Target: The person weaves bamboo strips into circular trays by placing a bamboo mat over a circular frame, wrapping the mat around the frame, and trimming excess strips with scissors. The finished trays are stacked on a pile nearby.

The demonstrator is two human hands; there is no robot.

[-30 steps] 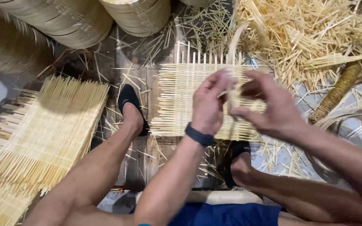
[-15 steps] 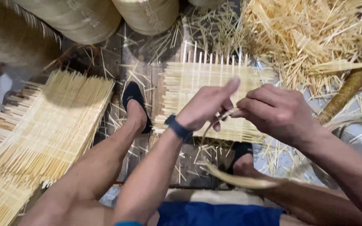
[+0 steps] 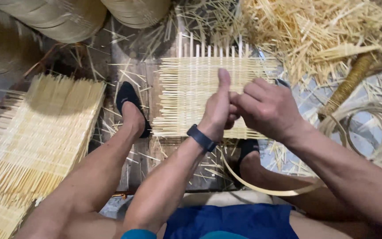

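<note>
A small woven bamboo mat (image 3: 186,88) lies on a wooden board between my feet, with upright slats sticking out along its far edge. My left hand (image 3: 219,108), with a dark band on its wrist, is curled with the thumb pointing up over the mat's right part. My right hand (image 3: 266,108) presses against it, fingers closed. A long thin bamboo strip (image 3: 261,191) runs from under the two hands and curves down across my lap. Both hands seem to pinch the strip's upper end, which is hidden between the fingers.
My feet in black shoes (image 3: 129,99) rest on either side of the mat. A stack of larger woven mats (image 3: 40,132) lies at the left. Round woven baskets (image 3: 58,17) stand at the back. A heap of bamboo offcuts (image 3: 323,35) and coiled strips (image 3: 376,128) fill the right.
The strip stood up above the mat a second ago; it has been drawn down and now loops over my lap. My hands have closed together over the mat.
</note>
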